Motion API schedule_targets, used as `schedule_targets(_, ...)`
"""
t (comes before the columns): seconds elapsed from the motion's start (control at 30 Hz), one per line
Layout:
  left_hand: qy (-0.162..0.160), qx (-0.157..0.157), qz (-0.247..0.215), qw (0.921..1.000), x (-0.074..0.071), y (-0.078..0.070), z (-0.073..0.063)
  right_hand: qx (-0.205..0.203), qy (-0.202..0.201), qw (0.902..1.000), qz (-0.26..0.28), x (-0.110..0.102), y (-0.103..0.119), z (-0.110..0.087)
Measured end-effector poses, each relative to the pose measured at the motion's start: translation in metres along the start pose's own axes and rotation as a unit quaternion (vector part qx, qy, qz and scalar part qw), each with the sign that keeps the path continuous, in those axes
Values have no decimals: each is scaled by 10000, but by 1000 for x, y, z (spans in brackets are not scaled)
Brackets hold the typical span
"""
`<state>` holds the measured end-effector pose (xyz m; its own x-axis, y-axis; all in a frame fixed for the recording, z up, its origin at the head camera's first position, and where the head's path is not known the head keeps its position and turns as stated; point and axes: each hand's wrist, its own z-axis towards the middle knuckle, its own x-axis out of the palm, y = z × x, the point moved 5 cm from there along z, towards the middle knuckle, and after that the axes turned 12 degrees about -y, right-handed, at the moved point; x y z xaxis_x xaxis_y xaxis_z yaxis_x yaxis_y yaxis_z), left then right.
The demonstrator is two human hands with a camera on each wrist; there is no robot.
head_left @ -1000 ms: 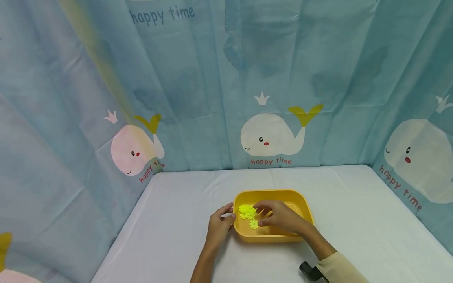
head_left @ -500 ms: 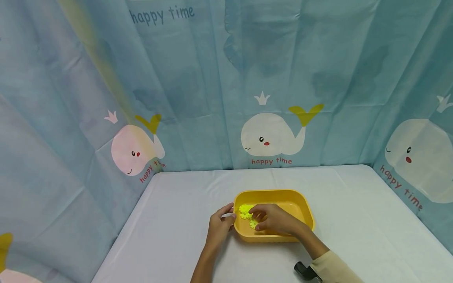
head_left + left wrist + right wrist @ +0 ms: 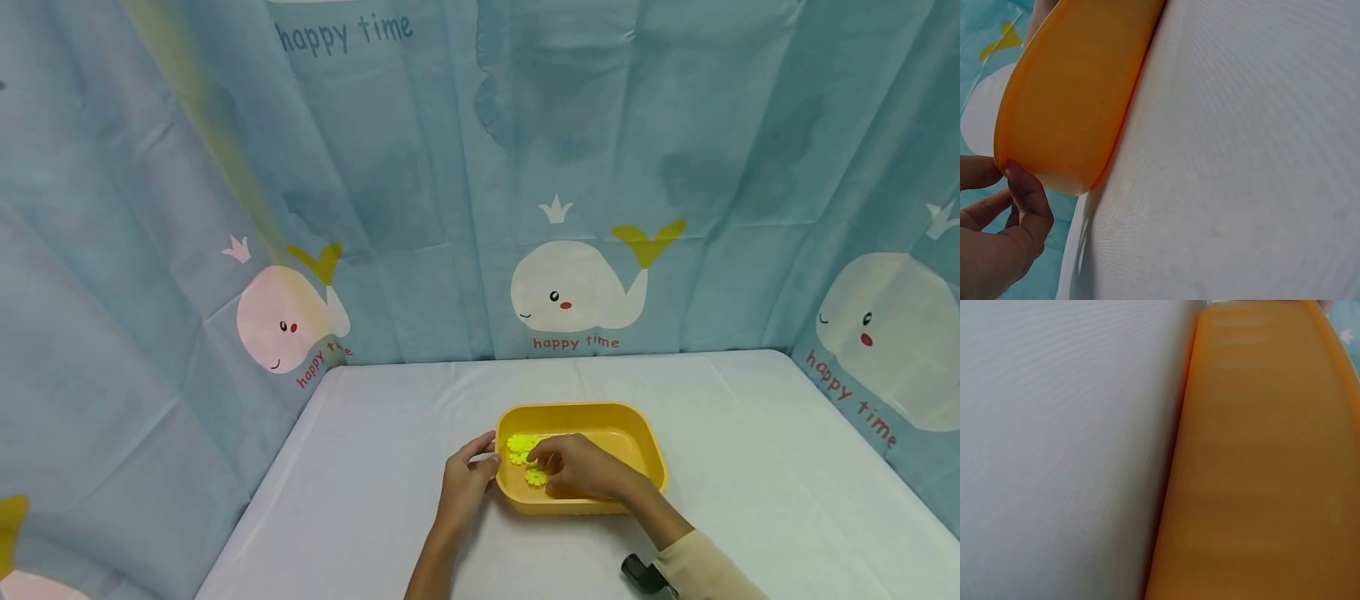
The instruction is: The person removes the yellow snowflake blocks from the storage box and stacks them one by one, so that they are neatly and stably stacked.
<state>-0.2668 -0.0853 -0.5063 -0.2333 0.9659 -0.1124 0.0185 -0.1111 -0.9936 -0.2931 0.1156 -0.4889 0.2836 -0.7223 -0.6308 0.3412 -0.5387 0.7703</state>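
Note:
A yellow tray [image 3: 630,425] sits on the white-covered table. My left hand [image 3: 463,483] holds its left end, thumb and fingers at the rim; the left wrist view shows the thumb against the outer wall of the tray [image 3: 1072,106]. Several bright yellow flower-shaped plastic pieces [image 3: 519,445] lie in the tray's left part. Over them, inside the tray, is my right hand [image 3: 585,467] with bent fingers. A single piece [image 3: 536,477] lies by its thumb and fingertips; whether it is pinched cannot be made out. The right wrist view shows only the tray's side wall [image 3: 1260,456] and cloth.
White cloth [image 3: 390,433] covers the table around the tray. A black device [image 3: 643,575] is by the right sleeve [image 3: 705,567]. Blue curtains [image 3: 427,292] printed with whales hang behind and at both sides.
My right hand has moved slightly left and down toward the single flower-shaped piece, which has shifted a little. The left hand and the tray stay in place.

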Motion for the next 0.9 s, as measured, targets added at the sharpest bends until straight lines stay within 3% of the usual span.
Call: schedule_targets(0.9, 57, -38, -119, 9999, -1, -3, -4, -235, -5, 9988, -423, 4, 2, 3)
